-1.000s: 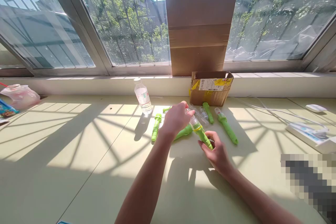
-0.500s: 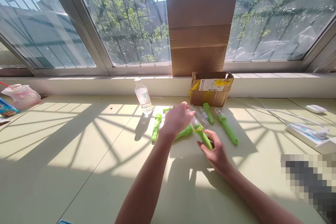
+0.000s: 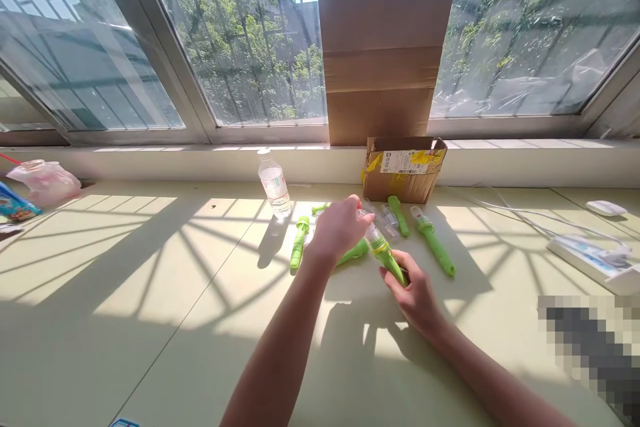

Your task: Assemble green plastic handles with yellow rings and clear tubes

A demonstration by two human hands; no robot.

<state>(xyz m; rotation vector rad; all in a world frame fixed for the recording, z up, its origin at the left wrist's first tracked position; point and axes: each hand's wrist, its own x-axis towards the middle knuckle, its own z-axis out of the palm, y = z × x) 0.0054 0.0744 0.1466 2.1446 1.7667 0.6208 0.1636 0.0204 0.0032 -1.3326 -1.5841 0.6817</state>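
- Left hand (image 3: pixel 343 230): fingers clamped on the clear tube (image 3: pixel 373 235), probably steadying it.
- Right hand (image 3: pixel 414 288): fingers closed around its green handle (image 3: pixel 391 267), apparently as counter-grip, short of the worktop's (image 3: pixel 200 373) far edge.

My left hand (image 3: pixel 337 230) grips the clear end of a tube (image 3: pixel 382 252); my right hand (image 3: pixel 414 288) holds its green end. More green tubes (image 3: pixel 436 250) lie nearby on the surface (image 3: pixel 175 373), where a bottle (image 3: pixel 275 188) and a box (image 3: pixel 403 177) stand beyond.
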